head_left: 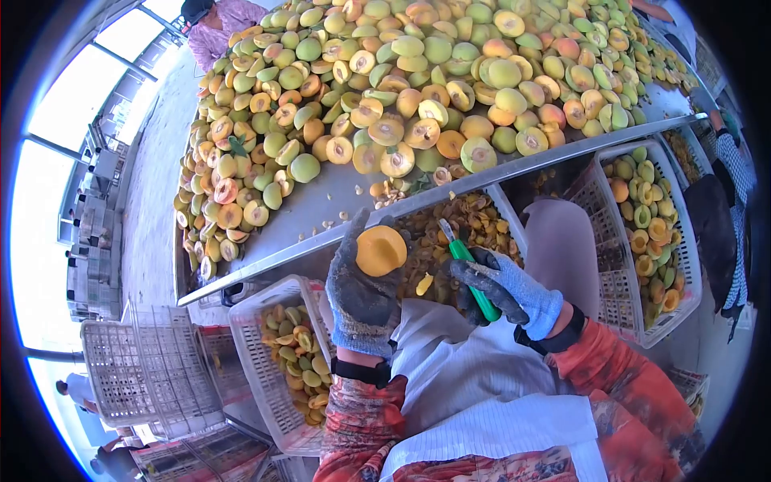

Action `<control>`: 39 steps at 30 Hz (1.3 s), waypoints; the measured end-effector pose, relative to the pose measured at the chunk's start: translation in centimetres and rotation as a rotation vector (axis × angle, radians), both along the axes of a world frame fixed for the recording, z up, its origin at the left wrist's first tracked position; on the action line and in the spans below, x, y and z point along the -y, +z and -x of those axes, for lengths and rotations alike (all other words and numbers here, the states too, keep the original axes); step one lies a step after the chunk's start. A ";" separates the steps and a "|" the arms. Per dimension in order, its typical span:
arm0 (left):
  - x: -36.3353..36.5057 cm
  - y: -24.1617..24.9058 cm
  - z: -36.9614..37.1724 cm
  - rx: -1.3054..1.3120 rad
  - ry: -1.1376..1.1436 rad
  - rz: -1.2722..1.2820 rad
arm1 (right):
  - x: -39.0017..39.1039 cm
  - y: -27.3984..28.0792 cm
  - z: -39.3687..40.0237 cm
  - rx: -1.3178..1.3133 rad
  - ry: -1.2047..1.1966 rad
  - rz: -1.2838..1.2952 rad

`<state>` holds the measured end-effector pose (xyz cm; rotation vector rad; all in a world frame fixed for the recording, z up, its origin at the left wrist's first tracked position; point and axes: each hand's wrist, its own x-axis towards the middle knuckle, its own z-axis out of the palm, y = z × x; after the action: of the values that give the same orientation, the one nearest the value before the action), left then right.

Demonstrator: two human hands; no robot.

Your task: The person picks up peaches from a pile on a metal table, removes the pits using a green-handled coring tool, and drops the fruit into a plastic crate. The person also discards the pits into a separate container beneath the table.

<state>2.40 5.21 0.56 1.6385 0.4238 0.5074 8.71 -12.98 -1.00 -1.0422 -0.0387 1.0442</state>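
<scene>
In the middle of the view my left hand (361, 293), in a blue-grey glove with a dark palm, holds a halved orange fruit (381, 251), its cut face up and its hollow without a pit. To its right my right hand (510, 289), gloved alike, is wrapped round a green-handled tool (474, 277) with a short metal tip pointing up and away. A small yellow piece (425, 283) shows between the hands, above a container of fruit scraps (474, 221). Beyond them, many green and orange fruits (385, 128), whole and halved, are heaped on a metal table (337, 195).
Crates of fruit halves stand at the left (281, 386) and right (691, 265). The table's raised metal edge (450, 190) runs just beyond my hands. Empty crates (144, 369) are stacked at far left. Other people stand at the back left (221, 28) and right (731, 201).
</scene>
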 end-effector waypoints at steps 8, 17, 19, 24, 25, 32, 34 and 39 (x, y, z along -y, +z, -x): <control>2.7 0.9 0.7 0.176 -0.243 0.942 | -2.2 -1.0 1.2 0.137 -0.026 -0.057; 1.2 -1.1 1.1 -0.039 -0.351 0.181 | -1.7 0.7 1.0 0.203 0.096 0.163; 0.9 -2.8 1.0 -0.041 -0.266 0.804 | -1.7 -0.2 1.2 0.961 0.051 0.303; 0.8 -3.4 0.8 0.112 -0.253 0.538 | -1.2 0.8 2.2 1.243 0.038 0.503; 0.8 -3.1 0.7 0.179 -0.266 0.979 | -1.2 0.8 2.3 1.325 -0.003 0.473; 1.7 -2.8 0.0 0.179 -0.143 0.838 | -1.9 1.3 3.0 1.322 0.018 0.613; 1.9 -2.0 0.2 0.212 -0.223 0.807 | -1.9 1.4 3.0 1.336 0.073 0.630; 1.7 -2.3 0.0 0.253 -0.234 1.155 | -1.8 0.2 3.8 1.428 0.114 0.646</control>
<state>2.40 3.47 -1.75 0.4867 0.2413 0.1979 4.86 -11.14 -0.84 -2.2182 -0.9698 0.1922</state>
